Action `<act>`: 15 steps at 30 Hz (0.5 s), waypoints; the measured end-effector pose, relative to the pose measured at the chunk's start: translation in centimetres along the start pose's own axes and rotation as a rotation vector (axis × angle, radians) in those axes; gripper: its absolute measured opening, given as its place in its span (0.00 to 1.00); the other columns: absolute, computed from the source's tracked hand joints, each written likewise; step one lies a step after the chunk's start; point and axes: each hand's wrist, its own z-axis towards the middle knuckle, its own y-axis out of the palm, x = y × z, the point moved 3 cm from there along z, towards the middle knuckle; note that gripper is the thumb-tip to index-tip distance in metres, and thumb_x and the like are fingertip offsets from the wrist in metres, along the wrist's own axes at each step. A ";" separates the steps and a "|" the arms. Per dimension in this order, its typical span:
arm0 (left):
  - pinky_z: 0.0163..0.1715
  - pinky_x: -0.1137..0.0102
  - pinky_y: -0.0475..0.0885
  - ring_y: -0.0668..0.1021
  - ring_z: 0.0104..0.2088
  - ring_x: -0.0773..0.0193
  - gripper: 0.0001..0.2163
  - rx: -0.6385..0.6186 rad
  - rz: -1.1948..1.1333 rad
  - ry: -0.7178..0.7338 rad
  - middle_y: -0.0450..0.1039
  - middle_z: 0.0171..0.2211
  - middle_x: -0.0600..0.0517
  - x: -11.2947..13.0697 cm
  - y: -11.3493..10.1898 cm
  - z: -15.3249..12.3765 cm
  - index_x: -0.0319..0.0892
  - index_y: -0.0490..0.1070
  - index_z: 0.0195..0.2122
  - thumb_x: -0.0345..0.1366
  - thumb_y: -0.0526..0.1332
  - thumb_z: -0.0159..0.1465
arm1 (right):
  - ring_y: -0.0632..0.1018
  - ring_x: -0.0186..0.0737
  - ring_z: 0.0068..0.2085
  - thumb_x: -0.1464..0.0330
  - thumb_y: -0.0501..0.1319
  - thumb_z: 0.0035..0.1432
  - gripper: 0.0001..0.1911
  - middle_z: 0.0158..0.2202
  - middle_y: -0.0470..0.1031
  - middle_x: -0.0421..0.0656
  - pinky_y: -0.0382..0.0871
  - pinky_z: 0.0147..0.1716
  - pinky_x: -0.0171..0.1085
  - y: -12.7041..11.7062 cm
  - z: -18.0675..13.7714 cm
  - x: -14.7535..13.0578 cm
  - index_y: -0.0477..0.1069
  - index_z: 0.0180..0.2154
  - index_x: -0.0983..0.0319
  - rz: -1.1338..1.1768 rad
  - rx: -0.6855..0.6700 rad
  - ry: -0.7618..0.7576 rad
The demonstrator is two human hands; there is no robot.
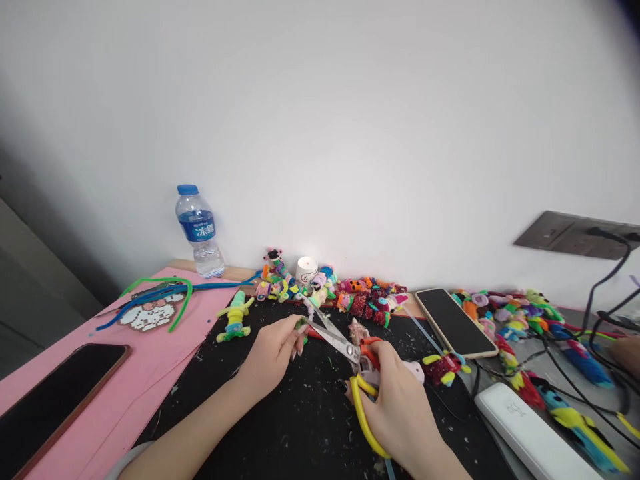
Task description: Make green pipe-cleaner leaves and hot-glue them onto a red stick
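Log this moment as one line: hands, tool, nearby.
left hand: pinching small green piece | right hand: holding scissors, opened | nearby: fuzzy yellow-green figure on black mat

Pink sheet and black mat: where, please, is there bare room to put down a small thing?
Pink sheet: the patch between the dark phone and the black mat. Black mat: between left forearm and the yellow scissor handle, though speckled. Crowded: along the wall, with colourful figures, and the right side, with white power bank.

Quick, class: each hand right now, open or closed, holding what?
Left hand: closed, pinching a small greenish piece, unclear what.
Right hand: closed on metal-bladed scissors with yellow and orange handles, blades open.
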 end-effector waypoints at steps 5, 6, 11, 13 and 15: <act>0.23 0.76 0.62 0.67 0.19 0.70 0.15 -0.068 -0.129 -0.049 0.63 0.19 0.57 0.1 0.6 -0.3 0.41 0.59 0.23 0.35 0.44 0.67 | 0.74 0.42 0.29 0.65 0.59 0.48 0.09 0.28 0.71 0.41 0.62 0.25 0.35 0.4 -0.1 -0.2 0.61 0.32 0.59 -0.097 -0.043 -0.029; 0.22 0.76 0.62 0.67 0.19 0.71 0.15 -0.076 -0.135 -0.042 0.63 0.19 0.57 0.2 0.7 -0.3 0.40 0.59 0.23 0.35 0.44 0.67 | 0.74 0.42 0.29 0.64 0.59 0.48 0.09 0.28 0.71 0.41 0.62 0.25 0.35 0.5 -0.1 -0.3 0.62 0.31 0.59 -0.095 -0.055 -0.033; 0.23 0.76 0.61 0.67 0.19 0.71 0.16 -0.102 -0.121 -0.014 0.62 0.19 0.56 0.3 0.9 -0.5 0.40 0.60 0.22 0.33 0.44 0.67 | 0.74 0.42 0.30 0.66 0.60 0.46 0.10 0.30 0.72 0.41 0.63 0.27 0.35 0.4 0.0 -0.6 0.65 0.34 0.59 -0.060 -0.086 -0.036; 0.23 0.76 0.61 0.67 0.19 0.71 0.16 -0.110 -0.111 -0.012 0.62 0.18 0.56 0.3 1.0 -0.5 0.40 0.60 0.21 0.32 0.45 0.66 | 0.73 0.41 0.30 0.66 0.61 0.46 0.09 0.29 0.71 0.41 0.63 0.27 0.35 0.4 -0.1 -0.6 0.66 0.32 0.59 -0.052 -0.097 -0.022; 0.23 0.76 0.61 0.67 0.19 0.71 0.16 -0.120 -0.109 -0.008 0.62 0.18 0.56 0.3 1.0 -0.4 0.40 0.60 0.21 0.31 0.45 0.66 | 0.73 0.41 0.28 0.66 0.61 0.45 0.08 0.28 0.70 0.40 0.62 0.26 0.35 0.4 -0.1 -0.6 0.66 0.31 0.60 -0.049 -0.104 -0.013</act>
